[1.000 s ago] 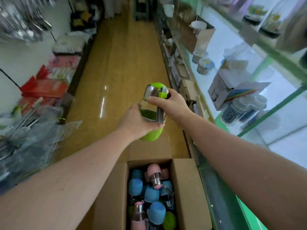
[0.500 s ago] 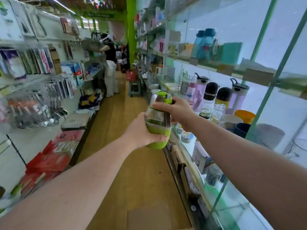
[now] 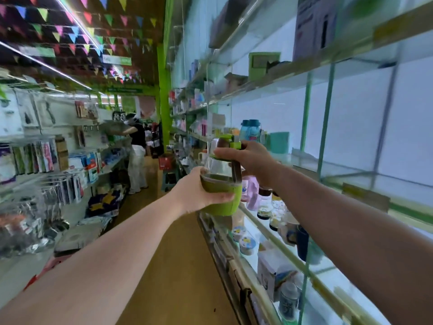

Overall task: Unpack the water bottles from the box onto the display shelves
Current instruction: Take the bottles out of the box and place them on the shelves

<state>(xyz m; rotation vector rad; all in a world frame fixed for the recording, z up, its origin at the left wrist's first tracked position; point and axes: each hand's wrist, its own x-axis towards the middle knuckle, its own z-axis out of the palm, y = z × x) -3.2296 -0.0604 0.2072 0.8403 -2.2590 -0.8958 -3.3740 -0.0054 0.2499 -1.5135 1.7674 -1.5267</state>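
Bottle [image 3: 221, 181] is up at chest height in the aisle, just off the front edge of the glass display shelves [image 3: 304, 259], not yet on any of them. Green sleeve on the lower half, clear upper body, green lid with a metal clasp. Looks empty, though the sleeve hides the bottom.

Left hand [image 3: 199, 192] wraps around the sleeve from the aisle side, fingers curled under the base, taking the weight. Right hand [image 3: 248, 158] grips the lid end from the shelf side, fingers curled over the cap rim. Two-hand hold probably steadies it upright while a spot is chosen, or the cap is being checked; can't tell which.

Shelf level beside the bottle already carries stock: pink bottle [image 3: 254, 193] just behind it, dark-capped jars [image 3: 264, 205] next along, blue bottles [image 3: 250, 130] one level up. Lower level holds small printed tubs [image 3: 247, 245], a carton [image 3: 275, 275] and a mug [image 3: 302, 242]. The source box isn't in frame.

Another person [image 3: 137, 156] is working the opposite rack far down the aisle, well apart.
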